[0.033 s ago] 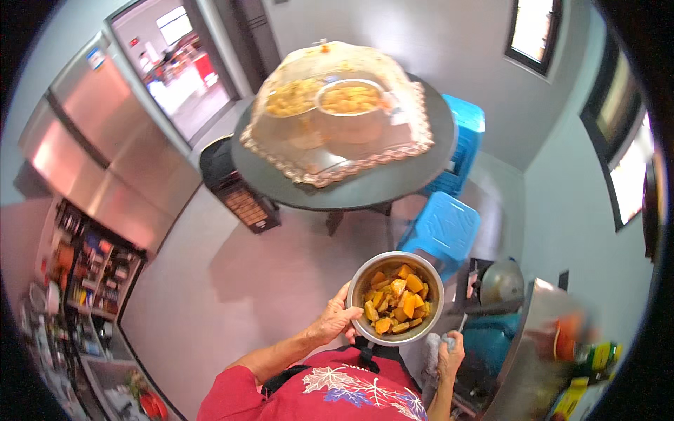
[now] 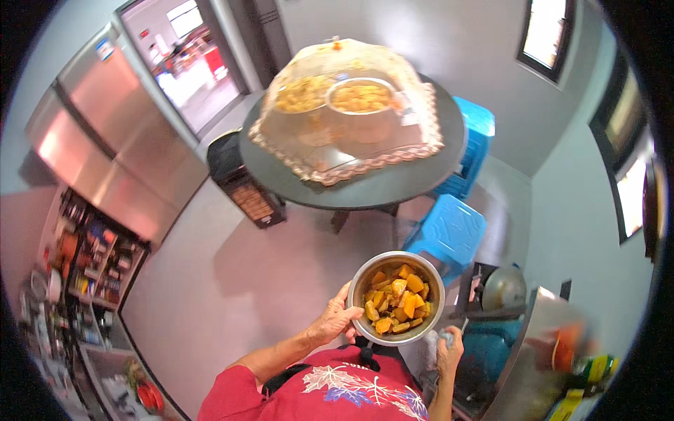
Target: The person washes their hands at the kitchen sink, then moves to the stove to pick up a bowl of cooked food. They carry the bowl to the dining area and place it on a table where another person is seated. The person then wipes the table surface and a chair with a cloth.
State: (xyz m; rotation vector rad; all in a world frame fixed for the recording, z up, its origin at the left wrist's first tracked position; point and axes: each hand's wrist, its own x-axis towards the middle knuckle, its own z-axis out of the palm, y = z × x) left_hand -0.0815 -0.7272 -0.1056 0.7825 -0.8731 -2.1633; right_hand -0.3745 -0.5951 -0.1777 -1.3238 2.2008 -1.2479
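Observation:
My left hand (image 2: 338, 318) grips the left rim of a round metal bowl (image 2: 437, 295), thumb over its edge. Inside the bowl lie orange-yellow chunks of cooked food (image 2: 399, 298), glossy with sauce; they look like pumpkin. My right hand (image 2: 451, 349) is lower, to the right of the bowl and apart from it. Its fingers are closed round a pale grey-blue cloth (image 2: 432, 349), part of which hangs beside the hand. A thin light edge shows above those fingers, too small to name.
Ahead stands a round dark table (image 2: 281, 175) with a lace-edged food cover (image 2: 330, 165) over two bowls of yellow food. Blue plastic stools (image 2: 453, 228) stand at its right, a black crate (image 2: 249, 193) at its left. A metal counter (image 2: 523, 344) is on my right, shelves (image 2: 105, 270) on my left.
The room has shifted slightly to the right in the picture as my head turned a little. Both hands keep their hold, and the bowl stays in nearly the same place before me.

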